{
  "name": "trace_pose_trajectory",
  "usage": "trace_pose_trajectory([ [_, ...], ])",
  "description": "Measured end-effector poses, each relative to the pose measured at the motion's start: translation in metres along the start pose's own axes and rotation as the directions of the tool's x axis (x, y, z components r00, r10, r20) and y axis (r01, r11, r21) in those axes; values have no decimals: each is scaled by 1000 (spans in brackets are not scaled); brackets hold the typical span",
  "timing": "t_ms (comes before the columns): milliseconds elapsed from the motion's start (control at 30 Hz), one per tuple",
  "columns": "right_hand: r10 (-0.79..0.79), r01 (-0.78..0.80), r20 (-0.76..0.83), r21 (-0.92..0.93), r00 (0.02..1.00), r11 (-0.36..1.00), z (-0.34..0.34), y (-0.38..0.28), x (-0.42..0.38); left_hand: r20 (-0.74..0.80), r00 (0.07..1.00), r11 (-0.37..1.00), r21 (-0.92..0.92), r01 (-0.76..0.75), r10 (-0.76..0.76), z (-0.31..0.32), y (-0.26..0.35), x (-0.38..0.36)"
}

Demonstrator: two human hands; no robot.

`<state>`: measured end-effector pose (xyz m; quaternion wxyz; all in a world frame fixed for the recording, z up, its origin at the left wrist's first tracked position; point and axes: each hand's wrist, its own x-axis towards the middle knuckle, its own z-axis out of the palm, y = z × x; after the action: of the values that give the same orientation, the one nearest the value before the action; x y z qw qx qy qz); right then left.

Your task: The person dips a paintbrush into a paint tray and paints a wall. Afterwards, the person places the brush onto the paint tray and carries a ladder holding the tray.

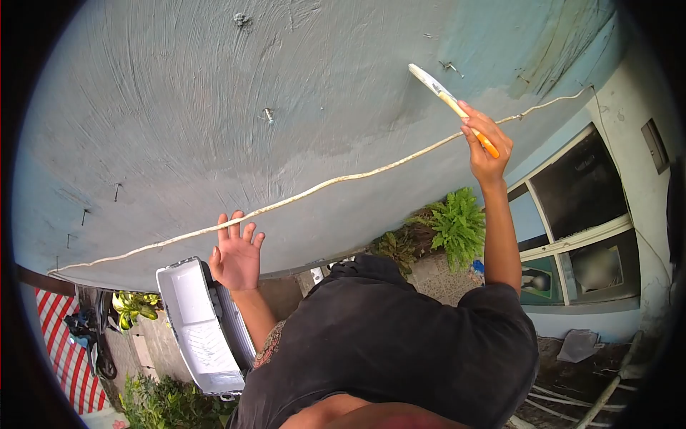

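A paintbrush [444,96] with an orange handle end and white-coated bristles is gripped in my right hand [489,146]. Its tip points up and left, against or close over the grey painted wall [336,86]. My left hand [238,261] is raised, fingers spread with the palm showing, and holds nothing. A thin whitish cord [350,176] runs across the wall and overlaps the left fingertips in this view. Beside and below the left hand is a white paint tray [191,289] with a ribbed lower part, streaked with paint.
Several nails, such as one bent nail [268,114], stick out of the wall. A green fern [457,225] grows at its foot, near a window [579,229] on the right. Leafy plants [168,404] and a red-and-white striped panel [68,350] are at lower left.
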<state>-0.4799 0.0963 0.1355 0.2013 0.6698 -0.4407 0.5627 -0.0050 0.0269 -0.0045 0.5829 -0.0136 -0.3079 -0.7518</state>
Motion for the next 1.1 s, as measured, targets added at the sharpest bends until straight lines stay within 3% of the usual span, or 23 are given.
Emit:
trace_pose_trajectory([
  [133, -103, 113, 164, -59, 981, 992, 26, 10, -20, 33, 999, 1000, 15, 7, -7, -6, 0, 1],
  [200, -39, 72, 348, -84, 937, 994, 33, 13, -41, 19, 1000, 999, 34, 7, -8, -5, 1, 1],
  [333, 74, -51, 479, -61, 875, 997, 30, 4, -45, -37, 999, 996, 84, -4, 7, 1, 1, 0],
  [400, 230, -255, 713, -73, 663, 964, 33, 6, -43, 23, 1000, 997, 81, 12, -14, -2, 2, 2],
  [533, 169, -272, 698, 38, 696, 962, 56, 22, -36, -3, 1000, 997, 79, 16, -15, -2, 0, 4],
  [633, 83, -138, 671, 29, 737, 990, 51, 14, -6, -6, 1000, 997, 74, 4, -4, -3, -1, 3],
  [700, -129, 154, 464, -17, 876, 988, 35, -3, 22, 5, 1000, 997, 78, 2, -2, -4, 0, 5],
  [733, -189, 221, 358, -50, 914, 974, 27, -11, 33, 13, 1000, 997, 78, 4, -5, -4, 0, 3],
  [767, -252, 282, 248, -89, 935, 955, 22, -17, 40, 4, 1000, 997, 79, 4, -4, -4, 0, 2],
  [800, -249, 277, 253, -83, 935, 957, 21, -16, 44, 11, 1000, 997, 75, 1, -2, -4, 0, 2],
  [867, -397, 397, 35, -178, 917, 900, 22, -12, 48, 16, 1000, 997, 71, 4, -5, -5, 2, 2],
  [900, -393, 394, 38, -180, 919, 902, 26, -12, 42, -8, 1000, 996, 89, 13, -12, -6, 2, 2],
  [967, -266, 303, 233, -144, 935, 942, 42, -9, 18, -33, 999, 994, 103, 23, -20, -7, 1, 2],
  [1000, -267, 305, 235, -144, 935, 942, 45, -8, 5, -21, 1000, 995, 97, 21, -19, -7, 1, 2],
  [1067, -144, 194, 425, -76, 894, 978, 50, -8, -20, -7, 1000, 996, 91, 7, -6, -6, 1, 4],
  [1100, -151, 199, 425, -71, 892, 977, 52, -8, -29, -5, 1000, 995, 97, 5, -5, -6, 2, 3],
])
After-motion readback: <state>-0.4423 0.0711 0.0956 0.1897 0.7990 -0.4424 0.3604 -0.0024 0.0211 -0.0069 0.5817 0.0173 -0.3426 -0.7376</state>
